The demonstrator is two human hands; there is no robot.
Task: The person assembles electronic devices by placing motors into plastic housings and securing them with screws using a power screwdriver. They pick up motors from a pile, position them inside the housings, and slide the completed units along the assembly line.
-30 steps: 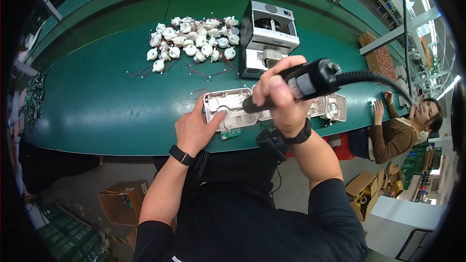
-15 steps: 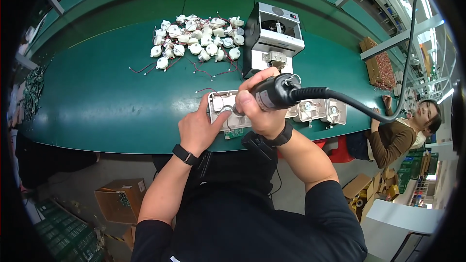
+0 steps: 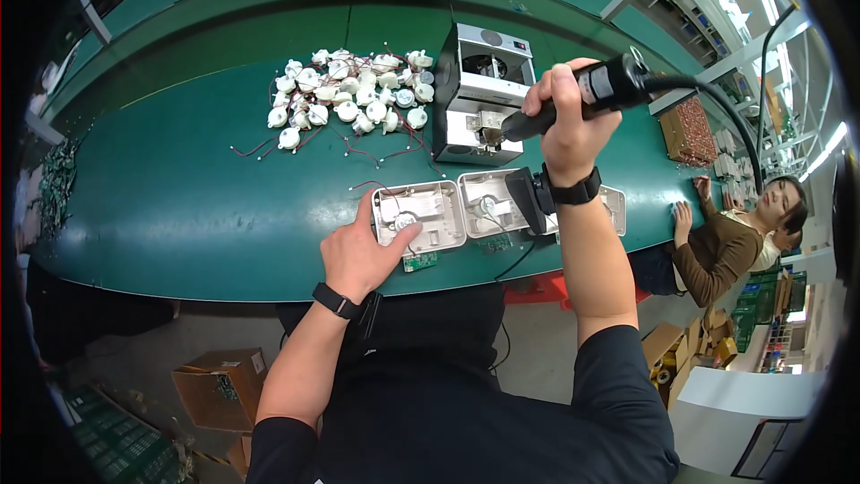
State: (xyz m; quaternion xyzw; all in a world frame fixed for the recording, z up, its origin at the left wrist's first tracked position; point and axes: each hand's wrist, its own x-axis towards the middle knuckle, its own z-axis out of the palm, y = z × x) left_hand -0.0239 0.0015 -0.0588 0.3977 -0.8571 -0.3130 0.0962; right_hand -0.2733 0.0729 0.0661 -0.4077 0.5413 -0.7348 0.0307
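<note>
Screwdriver (image 3: 598, 86), corded and electric, is pointing into the screw feeder (image 3: 488, 92), right hand (image 3: 570, 130) wrapping it, apparently collecting a screw; left hand (image 3: 356, 255) is pinching the leftmost white housing (image 3: 441, 215) on the green workbench (image 3: 215, 197). Driving next would be demanding steady alignment.

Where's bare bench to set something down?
Biggest: green benchtop between the dark green pile at far left and the left hand. Smaller: between screw feeder and red-filled carton, partly hidden by the right hand. Crowded: wired white parts left of the feeder, and the row of white housings.
</note>
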